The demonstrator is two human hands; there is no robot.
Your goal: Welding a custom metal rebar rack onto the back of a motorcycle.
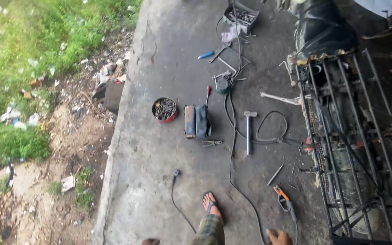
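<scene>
The orange-handled clamp with grey metal jaws and a dark cable (284, 199) is lying flat on the grey concrete floor, just ahead of the right hand (278, 237), which is showing only as a small part at the bottom edge of the view, so its fingers are staying out of sight. The clamp's orange end is pointing up and to the left, its darker body is angling down to the right, and its cable is trailing towards the bottom edge. The left hand (150, 242) is barely peeking in at the bottom edge, well apart from the clamp and touching nothing visible
</scene>
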